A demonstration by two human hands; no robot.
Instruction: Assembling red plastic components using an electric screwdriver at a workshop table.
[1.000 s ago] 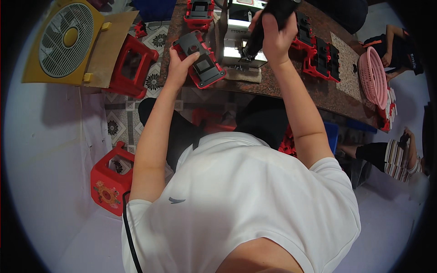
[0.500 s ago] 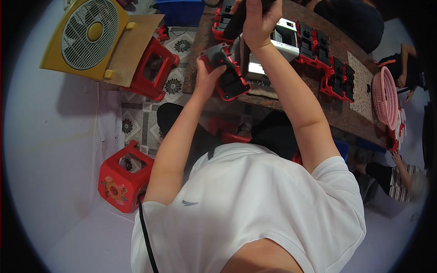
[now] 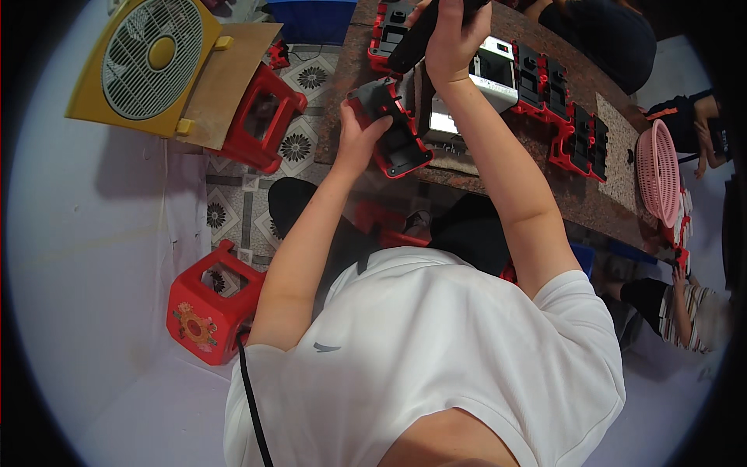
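My left hand [image 3: 359,140] is closed round the edge of a red and black plastic housing [image 3: 401,144], its thumb lying on the black inner face. The housing is tilted over the near edge of the table. Above and to the right of it, my right hand [image 3: 455,43] grips a dark elongated tool [image 3: 416,43]. This tool slants down to the left, its lower end near the top of the housing; its exact kind is hard to make out. Partly behind my right forearm stands a white and silver boxy device [image 3: 494,74] on the table.
More red and black housings [image 3: 537,82] stand along the stone-patterned table [image 3: 529,144]. A pink basket [image 3: 657,171] is at its right end. Left are a yellow fan [image 3: 148,62], a red stool [image 3: 268,117] and another red stool [image 3: 206,311]. Other people sit across and at the right.
Both hands, with the housing and the dark tool, appear slightly farther right and lower; the table has shifted similarly in view. My grips look the same. A person at the far right has moved an arm.
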